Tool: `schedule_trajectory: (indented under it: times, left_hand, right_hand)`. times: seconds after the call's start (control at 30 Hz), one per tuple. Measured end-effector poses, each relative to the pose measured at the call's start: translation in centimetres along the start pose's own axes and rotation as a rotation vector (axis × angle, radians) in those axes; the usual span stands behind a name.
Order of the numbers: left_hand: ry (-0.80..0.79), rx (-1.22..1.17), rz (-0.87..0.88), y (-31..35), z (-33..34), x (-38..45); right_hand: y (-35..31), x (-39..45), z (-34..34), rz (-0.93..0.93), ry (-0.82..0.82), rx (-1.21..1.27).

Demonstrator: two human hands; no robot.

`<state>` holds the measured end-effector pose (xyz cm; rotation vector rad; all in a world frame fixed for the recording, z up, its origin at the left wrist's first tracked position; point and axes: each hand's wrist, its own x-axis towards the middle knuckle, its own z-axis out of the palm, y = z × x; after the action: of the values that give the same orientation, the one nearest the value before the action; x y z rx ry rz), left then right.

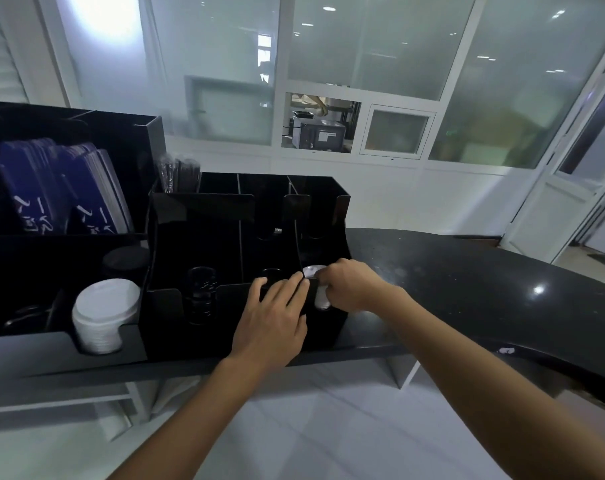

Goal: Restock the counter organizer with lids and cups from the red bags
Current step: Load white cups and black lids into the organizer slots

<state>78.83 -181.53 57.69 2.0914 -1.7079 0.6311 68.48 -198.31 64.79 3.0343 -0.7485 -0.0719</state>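
Your right hand (346, 284) curls round white lids (320, 287) in the organizer's (197, 209) right front corner; left hand (271, 318) presses flat, fingers straight, on its front wall

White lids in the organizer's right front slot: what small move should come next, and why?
Probably let the right hand push the white lids down to settle, then release. Its fingers curl round the stack, which sits partly in the black organizer, while the left hand rests flat on the front wall.
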Motion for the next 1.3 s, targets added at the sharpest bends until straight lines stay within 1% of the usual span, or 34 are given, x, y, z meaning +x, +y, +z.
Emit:
schedule_trajectory:
  times: [0.1, 0.17, 0.27, 0.37, 0.47, 0.53, 0.63, 0.73, 0.83, 0.93, 1.03, 1.2, 1.3]
  left_hand:
    - [-0.017, 0.001, -0.004, -0.1, 0.0, 0.1]
    - [-0.028, 0.008, -0.003, -0.2, 0.0, 0.0]
    - [-0.045, 0.018, -0.012, -0.2, 0.0, 0.0]
    - [-0.061, 0.019, -0.016, -0.1, -0.2, 0.0]
    - [-0.091, 0.008, -0.015, 0.0, -0.7, -0.2]
    - [-0.114, 0.011, -0.007, 0.1, -1.2, -0.7]
    - [-0.124, 0.004, -0.003, 0.7, -1.6, -1.9]
    - [-0.106, -0.091, -0.002, 2.1, -1.4, -3.4]
    - [-0.131, -0.226, 0.011, 4.7, -0.4, -5.0]
    - [-0.173, -0.341, 0.056, 7.6, 1.4, -6.9]
    - [-0.274, -0.417, 0.103, 10.6, 3.2, -8.7]
    - [-0.431, -0.503, 0.201, 16.7, 5.3, -10.2]
    - [-0.481, -0.555, 0.267, 20.7, 6.1, -11.1]
  right_hand:
    - [-0.4, 0.2, -0.8, 0.038, -0.063, -0.007]
    - [-0.5, 0.3, -1.0, 0.054, -0.077, -0.010]
    - [-0.7, 0.4, -1.2, 0.051, -0.075, -0.019]
    - [-0.8, -0.2, -1.2, 0.016, -0.038, -0.037]
    - [-0.1, -1.0, -0.7, -0.003, 0.069, 0.092]
    - [0.5, -2.4, -0.5, -0.013, 0.177, 0.170]
    - [1.1, -6.4, -0.3, -0.028, 0.392, 0.249]
    - [1.4, -11.8, 1.3, 0.010, 0.497, 0.331]
    - [1.8, -17.6, 4.6, 0.119, 0.484, 0.451]
    - [2.6, -23.0, 9.2, 0.261, 0.410, 0.459]
    - [3.5, -28.0, 12.9, 0.409, 0.333, 0.495]
    - [5.4, -35.8, 15.9, 0.590, 0.298, 0.542]
    - [7.1, -40.7, 16.7, 0.690, 0.272, 0.531]
